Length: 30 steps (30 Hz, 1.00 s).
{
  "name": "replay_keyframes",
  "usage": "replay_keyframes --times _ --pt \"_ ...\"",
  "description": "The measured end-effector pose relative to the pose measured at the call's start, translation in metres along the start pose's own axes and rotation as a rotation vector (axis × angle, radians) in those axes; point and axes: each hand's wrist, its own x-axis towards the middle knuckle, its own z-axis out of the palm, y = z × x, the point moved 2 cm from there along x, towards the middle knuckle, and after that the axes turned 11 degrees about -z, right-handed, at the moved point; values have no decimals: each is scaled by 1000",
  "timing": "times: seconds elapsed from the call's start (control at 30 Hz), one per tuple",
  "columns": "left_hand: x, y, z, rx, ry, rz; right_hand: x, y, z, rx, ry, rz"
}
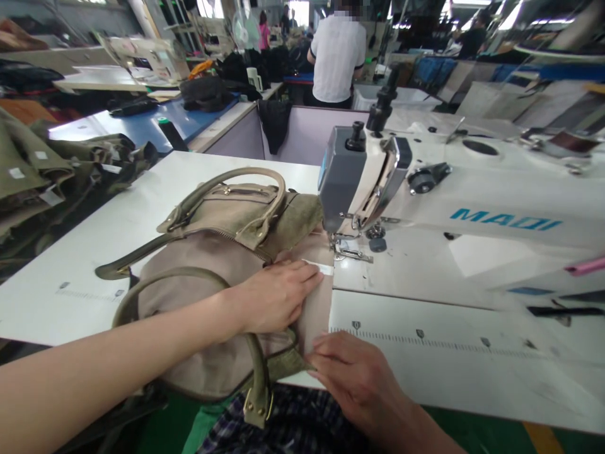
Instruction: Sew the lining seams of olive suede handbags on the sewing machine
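Note:
An olive-green handbag with two looped handles lies spread on the white sewing table, its zip opening showing pinkish-brown lining. My left hand rests flat on the lining, fingertips beside a small white label at its edge. Close to the front of the table, my right hand pinches the near corner of the lining's edge. That edge runs up to the presser foot of the sewing machine. Whether the needle is in the fabric I cannot tell.
The machine's head stands just beyond the bag on the right. Olive fabric pieces are heaped at the left, near a green-topped thread cone. Beyond the table a person in a white shirt stands with their back turned.

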Motion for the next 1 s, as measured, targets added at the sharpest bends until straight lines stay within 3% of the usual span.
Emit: replay_keyframes --times 0.33,0.6,0.73,0.87,1.0 --pt "22 -16 8 -116 19 -35 10 30 -18 -20 -66 -42" --pt "55 -42 -9 -88 2 -21 18 56 -17 -85 60 -41" --pt "22 -2 -19 77 -11 -41 17 57 -16 -102 116 1" --pt "-43 56 7 277 278 -3 17 46 -15 -189 111 -77" --pt "-76 61 36 234 480 -23 14 34 -10 -322 50 -116"
